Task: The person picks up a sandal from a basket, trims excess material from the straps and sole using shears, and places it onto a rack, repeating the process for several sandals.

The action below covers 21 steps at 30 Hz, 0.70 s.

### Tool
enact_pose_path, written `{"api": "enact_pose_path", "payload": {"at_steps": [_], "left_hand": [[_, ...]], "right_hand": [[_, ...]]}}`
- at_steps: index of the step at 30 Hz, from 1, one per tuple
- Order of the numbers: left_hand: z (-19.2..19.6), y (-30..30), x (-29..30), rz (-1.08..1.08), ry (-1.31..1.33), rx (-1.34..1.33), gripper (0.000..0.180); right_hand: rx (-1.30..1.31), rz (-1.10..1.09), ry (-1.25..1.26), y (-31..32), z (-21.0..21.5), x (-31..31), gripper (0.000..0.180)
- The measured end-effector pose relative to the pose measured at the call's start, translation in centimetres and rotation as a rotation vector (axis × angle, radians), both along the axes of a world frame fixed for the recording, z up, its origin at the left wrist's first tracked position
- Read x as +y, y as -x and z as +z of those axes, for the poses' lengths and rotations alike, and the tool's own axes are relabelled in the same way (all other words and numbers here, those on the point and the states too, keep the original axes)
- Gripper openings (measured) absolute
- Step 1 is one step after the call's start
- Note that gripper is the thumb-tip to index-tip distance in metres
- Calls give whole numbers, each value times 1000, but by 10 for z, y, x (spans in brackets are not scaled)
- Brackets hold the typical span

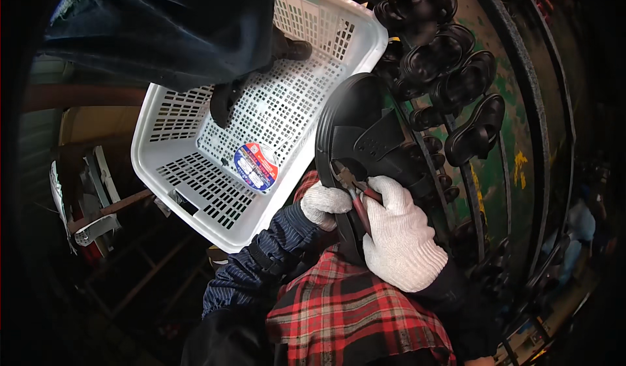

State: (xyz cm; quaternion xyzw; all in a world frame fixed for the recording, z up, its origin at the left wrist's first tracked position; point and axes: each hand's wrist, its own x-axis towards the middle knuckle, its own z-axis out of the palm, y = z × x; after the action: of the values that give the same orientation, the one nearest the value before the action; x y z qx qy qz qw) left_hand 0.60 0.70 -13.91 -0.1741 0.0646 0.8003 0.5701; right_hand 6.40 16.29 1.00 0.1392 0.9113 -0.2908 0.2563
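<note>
My left hand point(326, 204), in a white knit glove, is closed on the near left edge of a black sandal point(352, 118). The sandal points away from me, and a broad strap with small holes crosses its upper. My right hand point(403, 235), also gloved, is wrapped round the dark red handles of a pair of cutting pliers point(358, 208). The pliers' metal jaws lie against the sandal's left side, just beyond my left fingers. Whether the jaws bite into anything is too small to tell.
Left of the sandal is a white slotted basket point(147, 160) with a round label point(255, 167). Dark denim cloth point(163, 33) overhangs its far side, partly covering black items point(225, 102). On the right, several black sandals point(476, 131) hang on a metal rack point(531, 85). Red plaid cloth point(345, 307) covers my lap.
</note>
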Motion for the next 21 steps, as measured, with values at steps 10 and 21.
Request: {"api": "enact_pose_path", "payload": {"at_steps": [10, 21], "left_hand": [[5, 3, -1, -37, -6, -106, 55], [25, 21, 29, 351, -133, -95, 65]], "right_hand": [[73, 21, 52, -2, -10, 5, 28], [665, -784, 787, -49, -23, 39, 65]]}}
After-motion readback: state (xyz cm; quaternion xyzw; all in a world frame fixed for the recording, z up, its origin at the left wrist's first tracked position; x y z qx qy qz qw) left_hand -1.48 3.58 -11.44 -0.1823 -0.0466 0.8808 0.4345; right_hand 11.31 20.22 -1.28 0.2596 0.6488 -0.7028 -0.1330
